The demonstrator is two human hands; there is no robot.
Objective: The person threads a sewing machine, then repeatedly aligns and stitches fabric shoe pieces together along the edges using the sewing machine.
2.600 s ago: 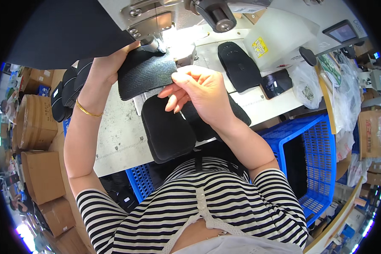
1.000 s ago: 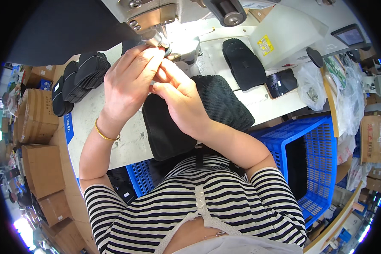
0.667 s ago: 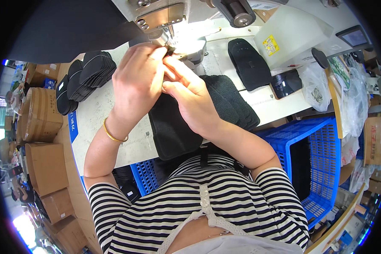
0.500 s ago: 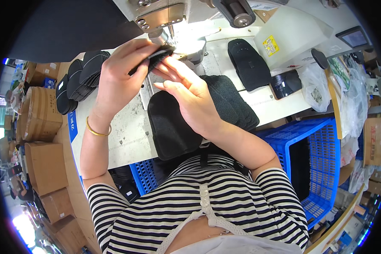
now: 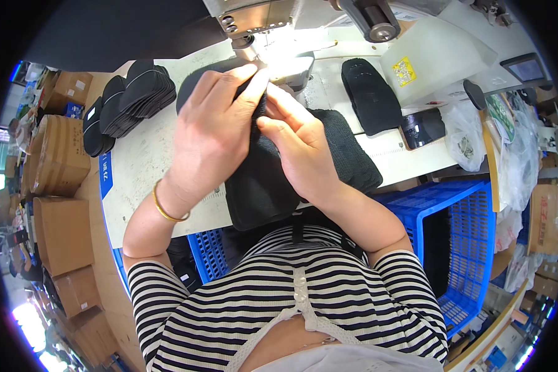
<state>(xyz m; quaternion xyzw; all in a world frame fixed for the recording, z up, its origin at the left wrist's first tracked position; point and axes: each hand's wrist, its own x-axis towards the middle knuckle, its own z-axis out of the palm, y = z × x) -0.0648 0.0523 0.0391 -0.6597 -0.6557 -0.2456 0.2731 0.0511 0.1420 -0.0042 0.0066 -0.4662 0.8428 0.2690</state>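
Hands are meeting under the bright lamp of the sewing machine (image 5: pixel 260 18), likely so the needle area is lit and close. Left hand (image 5: pixel 208 133) is lying over a black fabric piece (image 5: pixel 260 180), fingers pinching its far edge; right hand (image 5: pixel 301 146) is pinching the same edge from the other side. That piece is resting on the white table (image 5: pixel 142 155), its long axis running from the person's body toward the machine, far end pointing at the needle
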